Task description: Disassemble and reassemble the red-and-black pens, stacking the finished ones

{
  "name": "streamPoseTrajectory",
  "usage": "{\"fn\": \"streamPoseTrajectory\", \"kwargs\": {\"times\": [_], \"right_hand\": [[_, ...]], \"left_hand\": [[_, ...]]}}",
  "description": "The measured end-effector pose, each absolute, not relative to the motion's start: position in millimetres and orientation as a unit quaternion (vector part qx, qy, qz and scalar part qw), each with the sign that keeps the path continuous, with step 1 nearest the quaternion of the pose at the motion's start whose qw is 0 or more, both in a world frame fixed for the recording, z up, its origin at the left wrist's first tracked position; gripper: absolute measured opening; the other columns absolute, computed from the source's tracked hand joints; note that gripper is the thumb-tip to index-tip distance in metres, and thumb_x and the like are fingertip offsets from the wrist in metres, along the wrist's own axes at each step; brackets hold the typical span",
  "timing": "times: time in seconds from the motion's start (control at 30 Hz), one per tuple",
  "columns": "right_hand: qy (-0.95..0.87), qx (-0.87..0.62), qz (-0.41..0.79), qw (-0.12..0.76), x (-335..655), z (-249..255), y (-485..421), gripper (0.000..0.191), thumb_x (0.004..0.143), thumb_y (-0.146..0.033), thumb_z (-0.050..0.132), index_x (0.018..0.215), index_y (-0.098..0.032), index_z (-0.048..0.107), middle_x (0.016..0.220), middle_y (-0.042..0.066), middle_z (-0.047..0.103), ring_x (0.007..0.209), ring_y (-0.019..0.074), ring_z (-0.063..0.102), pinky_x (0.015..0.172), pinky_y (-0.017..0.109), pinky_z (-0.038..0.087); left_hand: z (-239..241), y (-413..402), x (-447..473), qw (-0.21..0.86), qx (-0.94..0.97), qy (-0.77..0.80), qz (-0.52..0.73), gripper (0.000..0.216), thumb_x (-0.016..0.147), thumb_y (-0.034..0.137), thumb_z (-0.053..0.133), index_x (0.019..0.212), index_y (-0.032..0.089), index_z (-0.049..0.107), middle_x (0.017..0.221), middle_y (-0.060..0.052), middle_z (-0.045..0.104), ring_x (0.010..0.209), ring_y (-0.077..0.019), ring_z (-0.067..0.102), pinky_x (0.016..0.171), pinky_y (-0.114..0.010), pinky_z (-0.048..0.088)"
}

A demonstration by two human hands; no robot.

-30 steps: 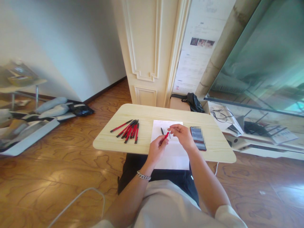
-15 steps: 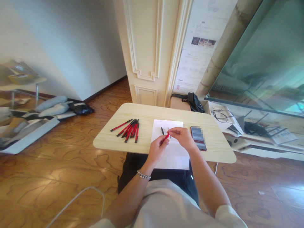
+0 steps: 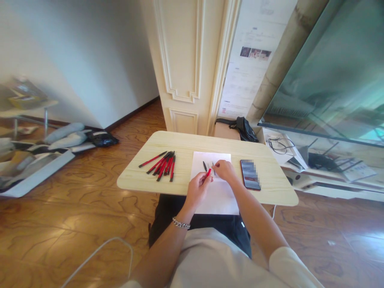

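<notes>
My left hand (image 3: 198, 187) is closed around a short red pen barrel (image 3: 209, 172), held over the white sheet of paper (image 3: 220, 200). Just to its right my right hand (image 3: 225, 171) has its fingertips pinched low over the paper; anything between them is too small to make out. A black pen piece (image 3: 205, 165) lies on the sheet beyond the barrel. Close by is a thin dark stick like a pen refill (image 3: 213, 164), partly behind my right fingers. To the left, several red and black pens (image 3: 163, 164) lie in a loose pile.
The small pale wooden table (image 3: 135, 176) has rounded corners. A phone (image 3: 251, 175) lies right of the paper. Behind the table are a black bag (image 3: 246, 129) on a box and a low white cabinet with cables. A white cord (image 3: 99, 248) runs across the floor at left.
My right hand has drawn slightly away from the red barrel, leaving a small gap and dropping toward the paper. My left hand still holds the barrel in nearly the same place.
</notes>
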State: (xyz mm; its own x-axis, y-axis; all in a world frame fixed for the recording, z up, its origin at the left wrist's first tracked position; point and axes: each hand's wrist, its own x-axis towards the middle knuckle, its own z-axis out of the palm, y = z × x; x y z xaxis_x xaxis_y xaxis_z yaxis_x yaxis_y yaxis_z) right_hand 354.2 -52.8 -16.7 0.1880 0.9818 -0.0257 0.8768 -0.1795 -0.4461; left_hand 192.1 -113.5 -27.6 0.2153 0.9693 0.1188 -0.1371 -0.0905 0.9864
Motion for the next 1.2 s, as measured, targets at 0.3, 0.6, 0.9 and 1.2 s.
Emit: {"fn": "streamPoseTrajectory", "kwargs": {"times": [0.3, 0.6, 0.9, 1.2], "right_hand": [[-0.600, -0.783, 0.137, 0.091, 341.9, -16.7, -38.3, 0.025, 0.083, -0.031, 0.054, 0.095, -0.014, 0.066, 0.102, 0.020, 0.067, 0.096, 0.0282, 0.062, 0.078, 0.035, 0.044], [-0.512, -0.556, 0.372, 0.539, 352.1, 17.0, -61.1, 0.027, 0.078, -0.035, 0.057, 0.097, -0.016, 0.059, 0.079, 0.005, 0.067, 0.061, 0.0117, 0.057, 0.055, 0.023, 0.044], [-0.502, -0.480, 0.389, 0.606, 338.1, 37.8, -80.4, 0.029, 0.075, -0.041, 0.063, 0.091, -0.016, 0.059, 0.077, 0.005, 0.066, 0.061, 0.0111, 0.055, 0.054, 0.024, 0.044], [-0.554, -0.514, 0.388, 0.528, 331.7, 21.1, -91.8, 0.024, 0.077, -0.040, 0.060, 0.083, -0.017, 0.065, 0.077, 0.004, 0.068, 0.065, 0.0135, 0.057, 0.058, 0.026, 0.042]], "left_hand": [[-28.7, -112.5, 188.1, 0.539, 0.566, 0.385, 0.491, 0.034, 0.082, 0.045, 0.058, 0.099, 0.017, 0.065, 0.089, -0.008, 0.070, 0.087, -0.0215, 0.067, 0.082, -0.033, 0.051], [-34.6, -112.1, 192.1, 0.551, 0.546, 0.370, 0.511, 0.040, 0.082, 0.042, 0.059, 0.112, 0.016, 0.061, 0.090, -0.007, 0.069, 0.085, -0.0188, 0.067, 0.085, -0.035, 0.051], [-34.3, -112.1, 192.0, 0.523, 0.582, 0.376, 0.496, 0.035, 0.084, 0.040, 0.056, 0.109, 0.017, 0.063, 0.090, -0.006, 0.068, 0.083, -0.0172, 0.066, 0.082, -0.032, 0.051], [-37.5, -110.9, 192.1, 0.537, 0.572, 0.369, 0.499, 0.035, 0.085, 0.040, 0.056, 0.110, 0.017, 0.062, 0.093, -0.007, 0.068, 0.084, -0.0178, 0.065, 0.082, -0.033, 0.050]]}}
